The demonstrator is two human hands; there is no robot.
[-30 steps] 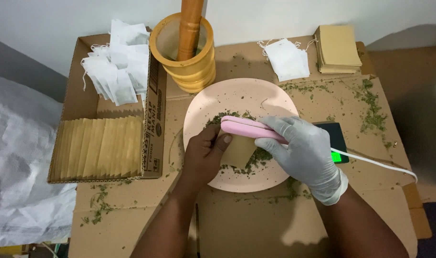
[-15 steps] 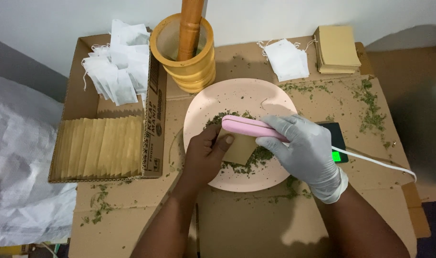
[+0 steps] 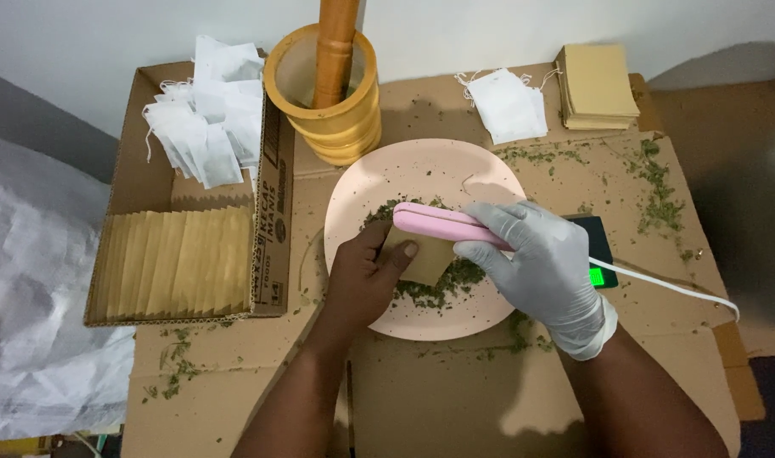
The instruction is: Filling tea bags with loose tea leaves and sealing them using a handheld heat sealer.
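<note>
Standing over the cardboard-covered table (image 3: 455,399), a person works above a pink plate (image 3: 404,174) scattered with crushed green herb (image 3: 434,293). The bare left hand (image 3: 363,276) pinches a small tan paper sachet (image 3: 423,261) between thumb and fingers, holding it just above the plate's middle. The gloved right hand (image 3: 544,267) is wrapped around a pink handheld sealer (image 3: 442,225), whose two arms are pressed together over the sachet's upper edge. A white cord (image 3: 667,288) runs from the sealer off to the right, passing a small dark device with a green light (image 3: 598,259) that lies just beside the plate.

Behind the plate stands a yellow wooden mortar (image 3: 332,106) with a wooden pestle (image 3: 335,42) upright in it. To the left sits an open cardboard box (image 3: 273,203) holding a row of tan sachets (image 3: 177,261) and a heap of white stringed bags (image 3: 207,123). More white bags (image 3: 510,103) and a stack of tan sachets (image 3: 598,85) lie at the far right, with herb crumbs (image 3: 654,182) strewn near them.
</note>
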